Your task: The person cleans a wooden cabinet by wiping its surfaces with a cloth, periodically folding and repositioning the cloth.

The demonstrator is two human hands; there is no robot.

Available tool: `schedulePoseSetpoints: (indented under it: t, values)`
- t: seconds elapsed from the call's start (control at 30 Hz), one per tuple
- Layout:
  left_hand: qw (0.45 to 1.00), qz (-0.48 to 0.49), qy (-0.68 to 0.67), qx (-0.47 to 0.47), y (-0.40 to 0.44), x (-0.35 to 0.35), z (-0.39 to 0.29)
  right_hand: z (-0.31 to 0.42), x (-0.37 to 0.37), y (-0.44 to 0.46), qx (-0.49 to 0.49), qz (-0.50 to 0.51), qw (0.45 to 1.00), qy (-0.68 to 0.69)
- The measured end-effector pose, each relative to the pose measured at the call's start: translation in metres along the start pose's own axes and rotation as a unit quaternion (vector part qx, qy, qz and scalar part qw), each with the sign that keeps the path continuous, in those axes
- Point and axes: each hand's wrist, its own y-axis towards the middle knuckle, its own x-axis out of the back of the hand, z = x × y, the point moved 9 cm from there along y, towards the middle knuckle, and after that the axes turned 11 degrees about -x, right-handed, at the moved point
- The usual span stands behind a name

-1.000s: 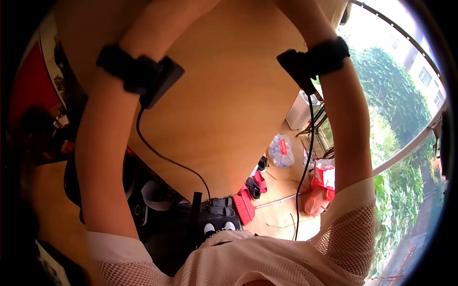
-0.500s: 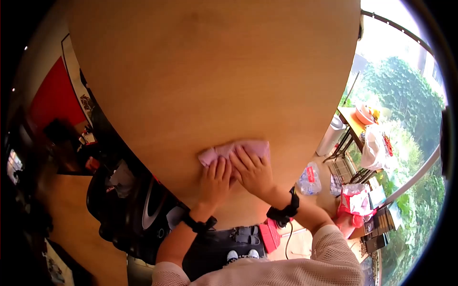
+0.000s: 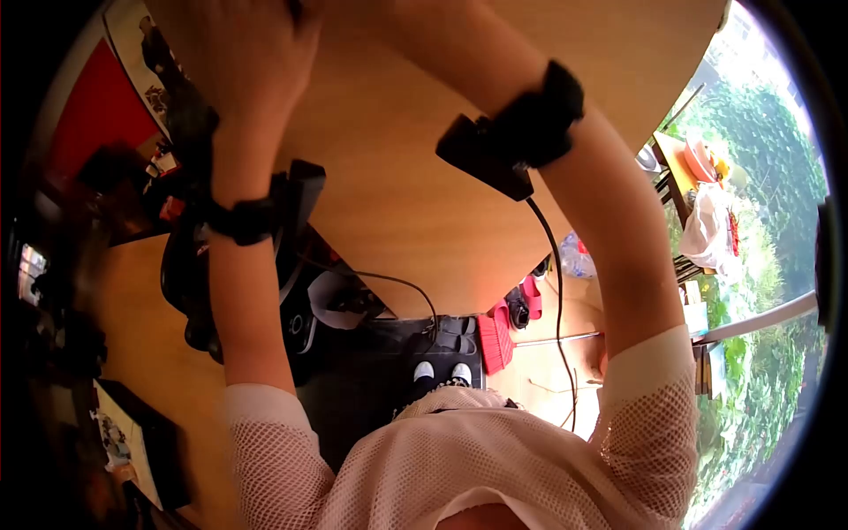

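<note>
the wooden tabletop (image 3: 415,230) spreads across the middle and far part of the view, its rounded near end tapering toward the person. the left hand (image 3: 256,49) is over its far left part, back of the hand up, blurred and cut by the far edge of the view; i cannot tell whether its fingers are apart, together or closed on something. the right hand (image 3: 415,19) is mostly cut off at that same edge, to the right of the left one, and i cannot tell how its fingers stand either. whether the hands touch the wood is hidden too.

a black strap (image 3: 245,221) rings the left wrist, and another black band (image 3: 543,115) circles the right forearm, with a box on its left side and a dark cable (image 3: 558,291) hanging from it.

past the near end lie dark sandals (image 3: 457,334), just left of a red broom head (image 3: 495,343). nearer are the person's white shoes (image 3: 424,371). far left is a red panel (image 3: 99,115); on the right, a white bag (image 3: 707,225) hangs before greenery (image 3: 760,256).
</note>
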Motion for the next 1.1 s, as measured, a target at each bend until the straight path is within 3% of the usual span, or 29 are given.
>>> schedulePoseSetpoints:
  t: [0.1, 0.2, 0.3, 0.4, 0.5, 0.63, 0.73, 0.83, 0.97, 1.03, 1.1]
  values:
    - [0.993, 0.046, -0.021, 0.104, -0.087, -0.016, -0.030, 0.032, -0.003, -0.081, -0.032, 0.251, 0.965, -0.071]
    - [0.963, 0.157, -0.085, 0.199, -0.205, -0.030, -0.090, 0.073, 0.010, -0.196, -0.009, 0.349, 0.937, -0.005]
    - [0.935, 0.292, -0.133, 0.153, -0.308, -0.038, -0.158, 0.094, 0.037, -0.303, -0.035, 0.444, 0.891, 0.084]
    - [0.934, 0.298, -0.157, 0.118, -0.320, -0.031, -0.167, 0.097, 0.041, -0.326, -0.071, 0.474, 0.874, 0.085]
    - [0.947, 0.278, -0.076, 0.143, -0.281, -0.034, -0.114, 0.094, 0.025, -0.250, -0.098, 0.419, 0.895, 0.118]
    - [0.981, 0.136, -0.026, 0.136, -0.151, -0.006, -0.011, 0.087, -0.015, -0.102, -0.018, 0.270, 0.960, 0.074]
    - [0.990, 0.104, -0.013, 0.099, -0.121, 0.000, 0.012, 0.079, -0.011, -0.061, -0.044, 0.142, 0.987, 0.055]
    - [0.981, 0.150, -0.003, 0.125, -0.142, -0.008, -0.001, 0.086, -0.019, -0.099, -0.064, 0.228, 0.969, 0.078]
    - [0.951, 0.270, -0.005, 0.148, -0.266, -0.036, -0.076, 0.118, -0.001, -0.233, -0.036, 0.345, 0.937, 0.039]
    - [0.906, 0.394, -0.015, 0.150, -0.342, -0.046, -0.130, 0.129, 0.015, -0.308, -0.065, 0.431, 0.893, 0.114]
    - [0.871, 0.435, -0.150, 0.173, -0.396, -0.042, -0.180, 0.137, 0.036, -0.386, -0.085, 0.479, 0.864, 0.132]
